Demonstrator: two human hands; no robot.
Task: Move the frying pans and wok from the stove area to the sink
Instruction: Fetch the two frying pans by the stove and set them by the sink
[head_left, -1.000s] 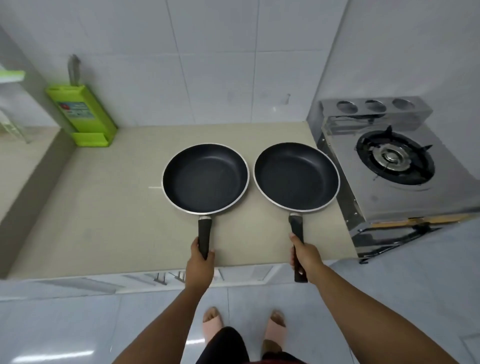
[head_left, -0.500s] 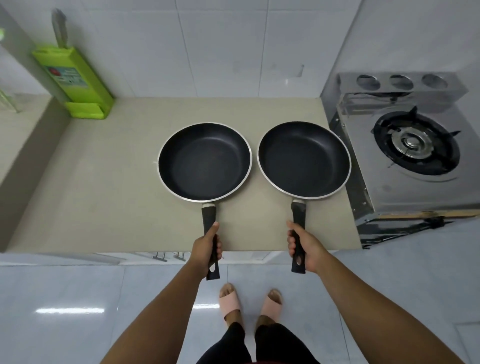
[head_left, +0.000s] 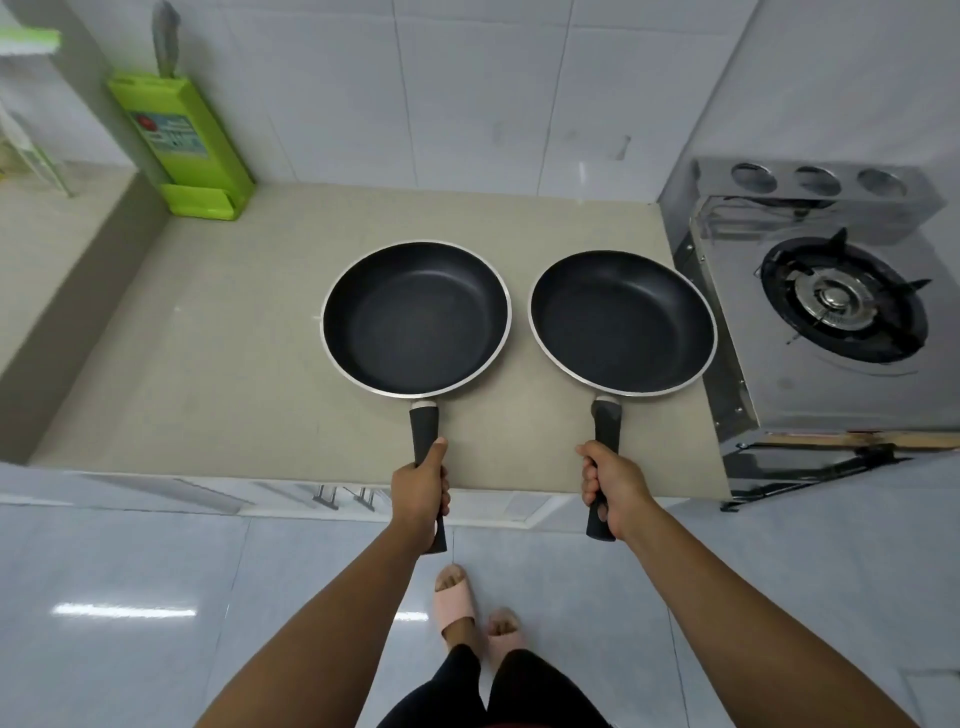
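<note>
2 black non-stick frying pans are held side by side over the beige countertop (head_left: 182, 364), 1 per hand. The left frying pan (head_left: 415, 318) is gripped by the left hand (head_left: 420, 491), fingers wrapped fully around the lower part of its black handle, thumb laid along the top. The right frying pan (head_left: 622, 322) is gripped by the right hand (head_left: 610, 488), closed the same way around its handle, with the handle's end seen below the fist. Both handles are pointed back toward the person and extend past the counter's front edge. The pans are near each other, rims apart with a narrow gap between. Whether the pan bases are touching the countertop or are lifted just clear cannot be told from this view. Both pans are seen empty, silver rims visible.

The right frying pan's rim is just beside the steel gas stove (head_left: 831, 395), which is set to the right of the counter; 1 burner (head_left: 841, 301) with black pan supports is shown on it, with nothing on it. A green knife block (head_left: 182, 150) is leaned against the tiled wall at the counter's back left, with 1 knife handle (head_left: 165, 36) sticking out of it. No sink is identifiable in view. Pink slippers (head_left: 457, 603) are worn on the feet, seen on the glossy tiled floor below.
</note>
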